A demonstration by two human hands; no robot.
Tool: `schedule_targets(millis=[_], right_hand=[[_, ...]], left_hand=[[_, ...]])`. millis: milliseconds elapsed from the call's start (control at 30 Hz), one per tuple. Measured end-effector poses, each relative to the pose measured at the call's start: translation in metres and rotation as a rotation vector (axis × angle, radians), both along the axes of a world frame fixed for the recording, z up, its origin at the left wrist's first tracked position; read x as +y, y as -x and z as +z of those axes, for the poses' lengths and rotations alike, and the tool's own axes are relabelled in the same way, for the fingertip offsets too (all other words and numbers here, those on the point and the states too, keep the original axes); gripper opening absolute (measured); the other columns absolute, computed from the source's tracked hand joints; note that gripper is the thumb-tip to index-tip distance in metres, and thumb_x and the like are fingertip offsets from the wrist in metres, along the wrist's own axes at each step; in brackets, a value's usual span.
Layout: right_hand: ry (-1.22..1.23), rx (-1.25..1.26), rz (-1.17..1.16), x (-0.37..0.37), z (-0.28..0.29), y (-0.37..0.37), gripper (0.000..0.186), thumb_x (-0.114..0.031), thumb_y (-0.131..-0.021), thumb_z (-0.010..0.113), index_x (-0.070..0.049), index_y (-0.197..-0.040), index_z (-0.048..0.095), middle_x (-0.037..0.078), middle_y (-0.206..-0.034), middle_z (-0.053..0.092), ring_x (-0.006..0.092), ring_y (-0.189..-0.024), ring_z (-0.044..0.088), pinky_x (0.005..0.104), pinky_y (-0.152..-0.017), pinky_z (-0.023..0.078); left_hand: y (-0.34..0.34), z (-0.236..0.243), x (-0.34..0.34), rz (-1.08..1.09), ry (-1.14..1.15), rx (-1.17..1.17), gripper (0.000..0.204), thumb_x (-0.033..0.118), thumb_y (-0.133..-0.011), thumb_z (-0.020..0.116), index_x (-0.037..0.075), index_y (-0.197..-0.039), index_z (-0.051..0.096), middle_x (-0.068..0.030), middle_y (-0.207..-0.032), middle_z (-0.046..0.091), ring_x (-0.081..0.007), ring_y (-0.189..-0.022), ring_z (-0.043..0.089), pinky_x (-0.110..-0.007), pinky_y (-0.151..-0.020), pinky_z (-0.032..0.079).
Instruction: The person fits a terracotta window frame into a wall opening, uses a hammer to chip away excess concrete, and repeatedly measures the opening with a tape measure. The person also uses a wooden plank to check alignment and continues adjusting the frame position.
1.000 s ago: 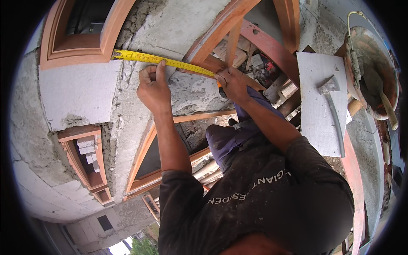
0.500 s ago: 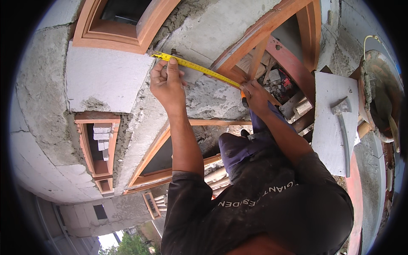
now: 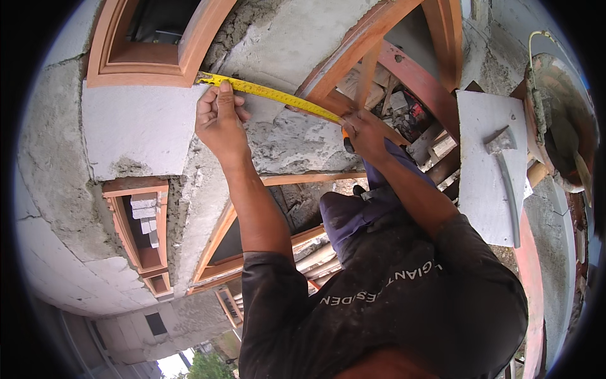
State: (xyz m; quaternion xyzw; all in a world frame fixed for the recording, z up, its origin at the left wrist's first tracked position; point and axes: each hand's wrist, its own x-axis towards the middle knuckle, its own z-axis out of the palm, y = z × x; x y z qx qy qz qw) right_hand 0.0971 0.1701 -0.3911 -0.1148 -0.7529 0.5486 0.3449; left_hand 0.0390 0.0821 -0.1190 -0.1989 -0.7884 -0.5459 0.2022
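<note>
A yellow tape measure blade (image 3: 278,96) is stretched across a rough grey wall, sloping down to the right. My left hand (image 3: 222,123) pinches it near its hooked end, thumb on top and fingers curled beneath. That end lies by the lower corner of a reddish wooden window frame (image 3: 142,74), just above a white block (image 3: 136,129). In my right hand (image 3: 367,136) is the orange and black tape case (image 3: 347,141), mostly covered by the fingers. This hand is close to the bottom of another wooden frame (image 3: 334,66).
On the right, a hatchet (image 3: 505,155) with a grey handle lies on a white board (image 3: 473,170). Beyond it stands a mortar-stained bucket (image 3: 552,120) with a trowel inside. A small wooden frame (image 3: 161,234) is set in the wall at left. Rubble shows through the right-hand frame.
Both hands and the tape appear shifted left in the picture, along with the whole wall, as the view has moved. The hold on the tape looks the same.
</note>
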Motion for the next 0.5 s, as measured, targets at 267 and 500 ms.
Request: schedule_targets(millis=[267,500], right_hand=[[-0.019,0.035,-0.014,-0.0012,-0.0017,0.002,0.019,-0.02,-0.086,0.066,-0.003,-0.092,0.067,0.011,-0.081,0.056,0.0284,-0.074,0.059,0.0392,-0.066,0.048],[0.012,-0.037,0.021,0.004,0.0026,-0.0016,0.012,-0.016,-0.083,0.067,-0.008,-0.092,0.068,0.009,-0.084,0.057,0.0288,-0.076,0.06,0.0407,-0.067,0.049]], left_hand=[[0.0006,0.0006,-0.0018,-0.011,-0.011,-0.003,0.018,0.018,-0.088,0.067,0.002,-0.091,0.061,-0.004,-0.065,0.06,-0.0061,-0.045,0.045,-0.019,-0.042,0.034],[0.0006,-0.0005,0.0024,-0.01,-0.021,-0.013,0.016,0.018,-0.089,0.066,0.003,-0.09,0.061,-0.0036,-0.065,0.06,-0.0061,-0.046,0.045,-0.019,-0.043,0.034]])
